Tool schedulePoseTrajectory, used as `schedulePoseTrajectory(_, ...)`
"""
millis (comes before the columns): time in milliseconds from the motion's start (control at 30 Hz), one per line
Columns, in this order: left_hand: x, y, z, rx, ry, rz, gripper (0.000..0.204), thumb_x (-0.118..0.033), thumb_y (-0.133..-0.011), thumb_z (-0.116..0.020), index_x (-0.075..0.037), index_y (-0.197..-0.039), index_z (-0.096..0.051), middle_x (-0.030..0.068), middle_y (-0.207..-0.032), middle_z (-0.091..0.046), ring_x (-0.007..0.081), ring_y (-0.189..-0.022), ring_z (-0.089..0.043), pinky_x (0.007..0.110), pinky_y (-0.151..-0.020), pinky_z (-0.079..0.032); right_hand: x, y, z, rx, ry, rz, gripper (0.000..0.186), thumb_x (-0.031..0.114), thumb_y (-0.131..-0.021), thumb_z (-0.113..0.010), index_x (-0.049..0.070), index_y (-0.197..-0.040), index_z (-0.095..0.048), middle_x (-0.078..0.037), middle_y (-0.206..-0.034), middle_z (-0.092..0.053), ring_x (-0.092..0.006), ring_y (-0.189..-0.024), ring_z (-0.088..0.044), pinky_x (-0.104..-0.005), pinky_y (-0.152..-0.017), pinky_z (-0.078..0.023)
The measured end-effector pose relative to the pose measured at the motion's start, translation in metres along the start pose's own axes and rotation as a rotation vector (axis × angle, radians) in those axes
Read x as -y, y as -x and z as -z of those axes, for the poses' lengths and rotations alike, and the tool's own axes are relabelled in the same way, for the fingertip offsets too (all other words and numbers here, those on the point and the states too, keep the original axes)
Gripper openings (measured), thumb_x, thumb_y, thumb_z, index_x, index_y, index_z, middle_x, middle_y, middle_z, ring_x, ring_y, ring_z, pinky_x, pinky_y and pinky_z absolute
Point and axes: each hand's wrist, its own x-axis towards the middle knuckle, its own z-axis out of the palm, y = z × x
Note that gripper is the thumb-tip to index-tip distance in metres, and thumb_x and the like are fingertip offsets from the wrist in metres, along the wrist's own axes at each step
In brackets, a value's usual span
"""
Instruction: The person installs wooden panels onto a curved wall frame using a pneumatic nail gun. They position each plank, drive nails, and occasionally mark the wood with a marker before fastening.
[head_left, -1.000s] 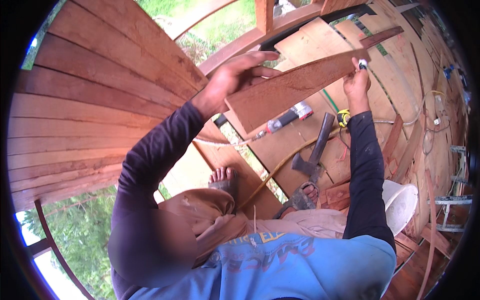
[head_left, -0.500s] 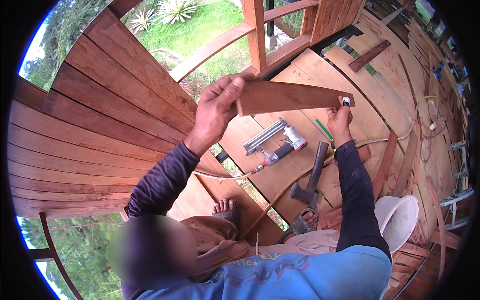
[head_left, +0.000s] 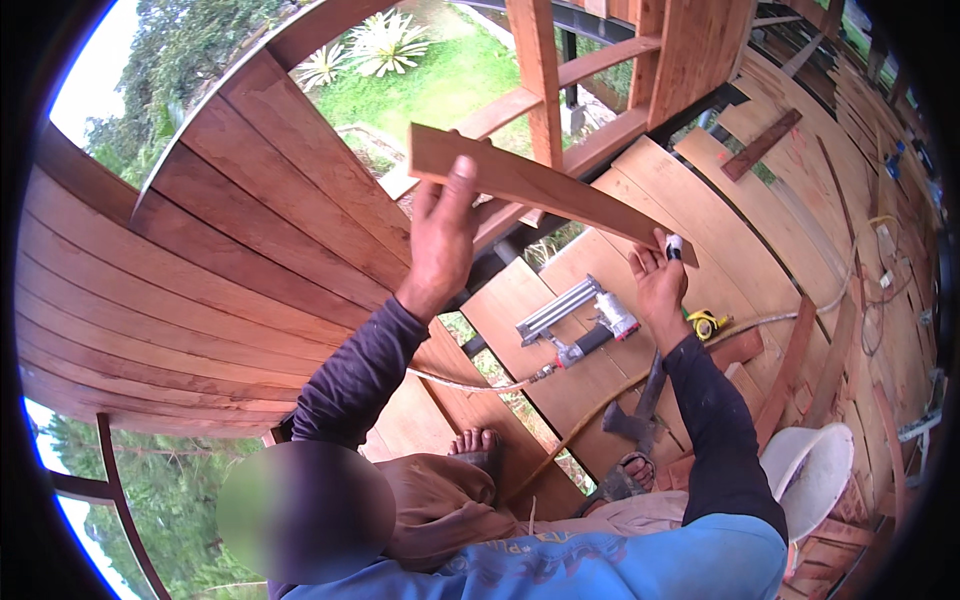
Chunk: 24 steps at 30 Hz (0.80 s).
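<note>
Brown board (head_left: 545,190) is held near its ends: the left hand (head_left: 445,232) clasps it, thumb in front; the right hand (head_left: 658,282) pinches it, fingers half curled.

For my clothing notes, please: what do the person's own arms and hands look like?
The left hand and right hand wear no gloves. The long, dark purplish fabric left sleeve and long, nearly black fabric right sleeve end near the wrists. A bright blue fabric shirt meets the right sleeve. A small white-and-black piece shows at the right hand; whether worn, I cannot tell.
</note>
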Motion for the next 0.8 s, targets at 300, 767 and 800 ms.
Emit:
schedulePoseTrajectory(300, -0.056, -0.040, 0.054, -0.150, 0.043, -0.264, 0.034, -0.029, -0.106, -0.050, 0.002, -0.120, -0.051, 0.0143, -0.108, -0.065, 0.0261, -0.099, -0.070, 0.044, -0.086, -0.062, -0.010, 0.078, -0.062, 0.389, 0.128, -0.054, 0.057, 0.048, -0.103, -0.044, 0.015, -0.150, -0.037, -0.012, -0.133, -0.051, -0.0241, -0.123, -0.055, -0.0409, -0.089, -0.053)
schedulePoseTrajectory(767, -0.121, -0.065, 0.028, -0.114, 0.065, -0.508, 0.030, -0.023, -0.107, -0.052, 0.002, -0.124, -0.056, 0.0069, -0.113, -0.066, 0.0152, -0.100, -0.066, 0.030, -0.086, -0.055, -0.062, 0.083, -0.092, 0.700, 0.289, -0.233, 0.043, 0.033, -0.102, -0.051, 0.012, -0.139, -0.051, -0.009, -0.132, -0.057, -0.0249, -0.120, -0.058, -0.0406, -0.085, -0.056)
schedulePoseTrajectory(800, -0.126, -0.069, 0.022, -0.096, 0.052, -0.532, 0.031, -0.022, -0.106, -0.052, 0.002, -0.124, -0.056, 0.0070, -0.113, -0.066, 0.0151, -0.100, -0.066, 0.030, -0.085, -0.055, -0.064, 0.081, -0.100, 0.707, 0.388, -0.237, 0.040, 0.029, -0.102, -0.051, 0.009, -0.136, -0.053, -0.009, -0.128, -0.060, -0.0242, -0.118, -0.060, -0.0389, -0.084, -0.057)
